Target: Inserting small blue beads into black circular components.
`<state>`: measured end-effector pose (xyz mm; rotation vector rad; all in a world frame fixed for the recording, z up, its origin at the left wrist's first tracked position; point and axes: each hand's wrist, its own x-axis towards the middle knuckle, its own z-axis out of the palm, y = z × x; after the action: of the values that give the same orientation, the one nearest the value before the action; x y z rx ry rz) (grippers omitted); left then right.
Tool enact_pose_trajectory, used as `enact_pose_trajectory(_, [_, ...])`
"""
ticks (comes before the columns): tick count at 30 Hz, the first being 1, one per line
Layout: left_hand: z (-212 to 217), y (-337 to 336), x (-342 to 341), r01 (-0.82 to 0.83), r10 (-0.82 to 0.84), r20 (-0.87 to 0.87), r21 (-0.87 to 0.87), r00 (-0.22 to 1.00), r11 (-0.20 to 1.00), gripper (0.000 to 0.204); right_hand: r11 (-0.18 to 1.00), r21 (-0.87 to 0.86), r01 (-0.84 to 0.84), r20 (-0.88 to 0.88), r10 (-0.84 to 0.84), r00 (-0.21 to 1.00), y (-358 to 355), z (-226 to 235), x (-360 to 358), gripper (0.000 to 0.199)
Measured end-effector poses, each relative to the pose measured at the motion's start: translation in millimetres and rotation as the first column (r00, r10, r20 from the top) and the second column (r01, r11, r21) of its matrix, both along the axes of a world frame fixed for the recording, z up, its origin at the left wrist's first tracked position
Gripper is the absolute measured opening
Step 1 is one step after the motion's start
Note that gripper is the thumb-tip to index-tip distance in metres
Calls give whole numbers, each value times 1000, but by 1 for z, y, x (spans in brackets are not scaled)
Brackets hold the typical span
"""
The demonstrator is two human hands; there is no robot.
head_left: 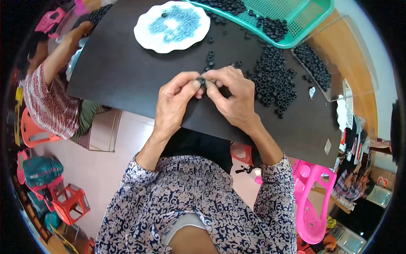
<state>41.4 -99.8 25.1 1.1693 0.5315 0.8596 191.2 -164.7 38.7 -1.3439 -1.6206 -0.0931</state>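
Patterned shirt point(182, 186) up close; beyond it, left hand point(172, 99) and right hand point(234, 95) pinch a small black piece point(202, 81) between their fingers above the desk point(114, 76): likely light, stiff, perhaps slippery, best gripped by its sides!

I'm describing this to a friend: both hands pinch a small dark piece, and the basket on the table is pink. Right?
Not pink: the head view shows a green basket on the table. The left hand and right hand do pinch a small dark piece.
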Motion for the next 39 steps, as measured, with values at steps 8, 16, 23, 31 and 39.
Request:
enact_pose_trajectory(8, [-5, 13, -28, 86, -81, 89, -54, 993, 995, 14, 959, -163, 232, 87, -221, 971, 44, 40, 79, 14])
enact_pose_trajectory(16, [-5, 15, -48, 120, -114, 107, -46, 988, 992, 15, 921, -154, 358, 494, -242, 835, 102, 39, 115, 23])
enact_pose_trajectory(23, [-3, 10, -52, 124, -122, 54, -47, 991, 991, 14, 842, -215, 495, 734, -195, 650, 110, 35, 109, 13])
enact_pose_trajectory(31, [-1, 21, -38, 145, -139, 90, -71, 986, 987, 16, 949, -311, 55, -31, -67, 997, 67, 42, 46, 15])
enact_pose_trajectory(39, [-2, 27, -2, 112, -106, 60, -112, 993, 987, 17, 929, -286, -234, -562, 35, 826, 19, 9, 15, 18])
